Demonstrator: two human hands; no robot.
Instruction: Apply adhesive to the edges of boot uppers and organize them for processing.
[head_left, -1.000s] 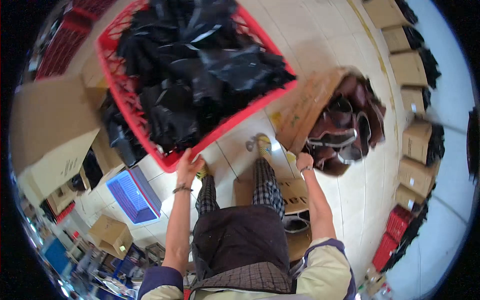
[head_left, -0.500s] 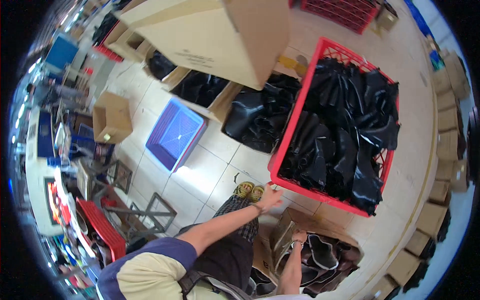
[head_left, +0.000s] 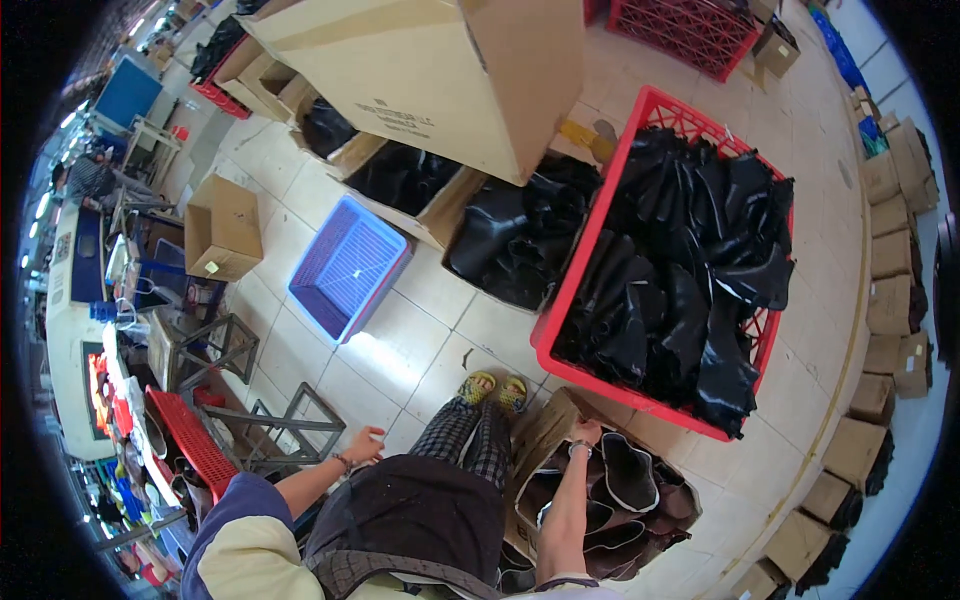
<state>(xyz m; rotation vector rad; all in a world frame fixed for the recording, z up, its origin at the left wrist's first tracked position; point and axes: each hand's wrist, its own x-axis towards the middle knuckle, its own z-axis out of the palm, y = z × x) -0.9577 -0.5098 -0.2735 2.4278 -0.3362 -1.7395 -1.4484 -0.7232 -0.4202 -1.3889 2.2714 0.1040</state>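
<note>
Right hand [head_left: 584,434] was nearer: fingers clenched on the far rim of the cardboard box [head_left: 546,426], which sat right of the plaid trousers [head_left: 482,438]. Left hand [head_left: 366,446] empty, fingers released, well apart.

Could not see the bottom of the open carton [head_left: 545,424] beneath the brown pieces [head_left: 627,472]. Found the tall carton [head_left: 410,70] cut off by the upper edge, and the far person [head_left: 90,178] too small for details.
</note>
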